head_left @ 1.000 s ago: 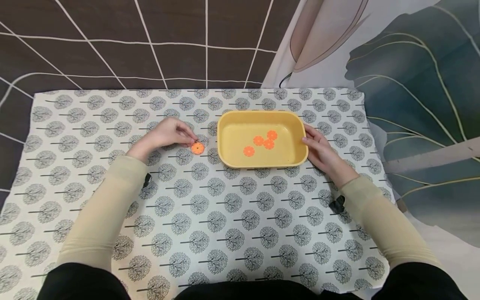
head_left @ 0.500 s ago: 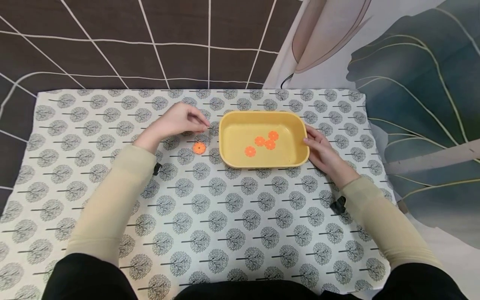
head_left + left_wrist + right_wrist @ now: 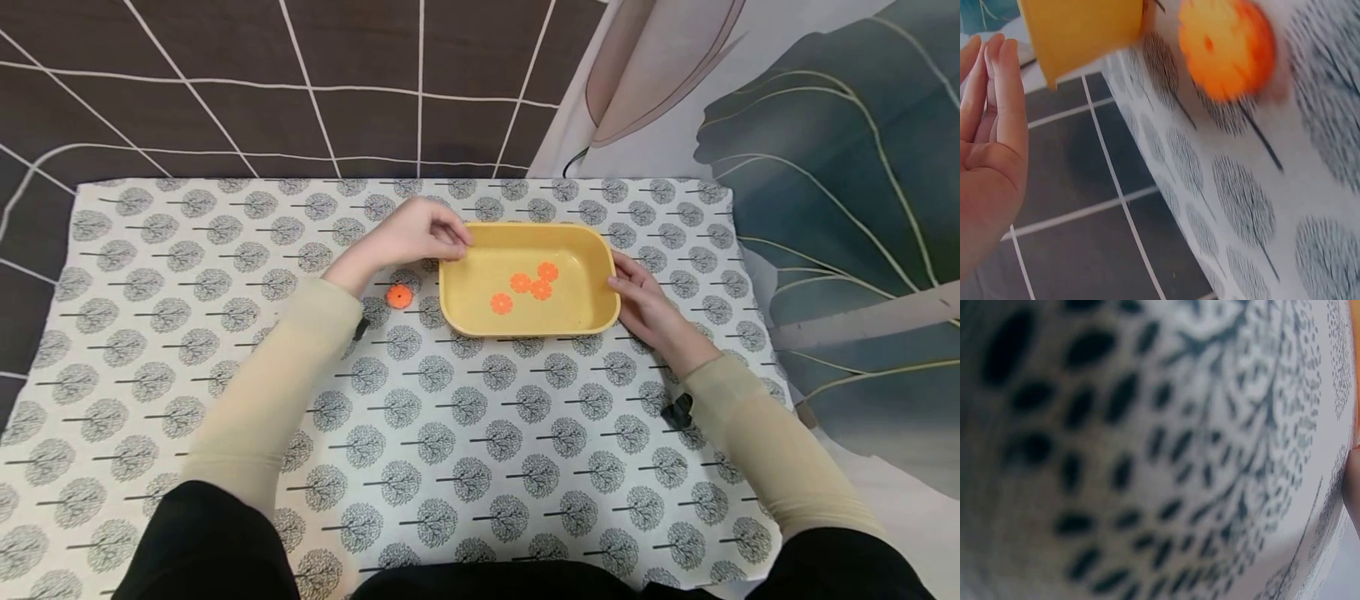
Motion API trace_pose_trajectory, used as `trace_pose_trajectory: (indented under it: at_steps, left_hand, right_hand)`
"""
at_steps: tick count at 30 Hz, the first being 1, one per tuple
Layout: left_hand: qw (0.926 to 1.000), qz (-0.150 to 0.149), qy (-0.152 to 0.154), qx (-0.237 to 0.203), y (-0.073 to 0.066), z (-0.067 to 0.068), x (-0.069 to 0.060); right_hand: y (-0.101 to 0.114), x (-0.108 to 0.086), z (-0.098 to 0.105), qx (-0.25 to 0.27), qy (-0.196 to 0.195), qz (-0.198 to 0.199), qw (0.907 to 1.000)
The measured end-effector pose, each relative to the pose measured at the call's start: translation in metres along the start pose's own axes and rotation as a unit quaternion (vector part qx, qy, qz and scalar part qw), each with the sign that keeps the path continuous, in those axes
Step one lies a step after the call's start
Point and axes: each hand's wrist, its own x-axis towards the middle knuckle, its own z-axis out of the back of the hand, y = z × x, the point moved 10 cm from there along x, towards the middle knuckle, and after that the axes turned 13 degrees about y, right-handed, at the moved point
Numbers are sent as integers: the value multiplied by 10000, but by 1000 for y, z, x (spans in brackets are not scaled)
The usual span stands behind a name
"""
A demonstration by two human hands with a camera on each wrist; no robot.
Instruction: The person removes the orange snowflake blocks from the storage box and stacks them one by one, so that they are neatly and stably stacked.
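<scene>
At its right end my right hand grips the yellow rectangular tub, thumb over the rim and fingers along the outside. My left hand is at the tub's upper left corner with its fingertips over the rim. In the left wrist view, that hand's fingertips come close together, and I cannot tell whether anything small is between them. An orange scalloped disc with a dark centre hole lies on the cloth left of the tub. Several orange scalloped slices lie inside the tub.
A white cloth with a tree print covers the table. Behind it hangs a dark panel with white lines. A leaf-patterned curtain is on the right. The right wrist view shows mostly blurred cloth.
My left hand has moved right, from beside the orange disc to over the tub's left rim. The disc stays on the cloth. My right hand keeps its grip on the tub.
</scene>
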Motion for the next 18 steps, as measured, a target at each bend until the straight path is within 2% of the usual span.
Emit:
trace_pose_trajectory:
  at_steps: [11,18]
  left_hand:
    - [9990,-53,443,-63,-8,-36,31]
    - [9974,-112,664,261,-8,-55,45]
  right_hand:
    - [1,-1,1,10,14,44,10000]
    - [0,0,1,49,38,52,10000]
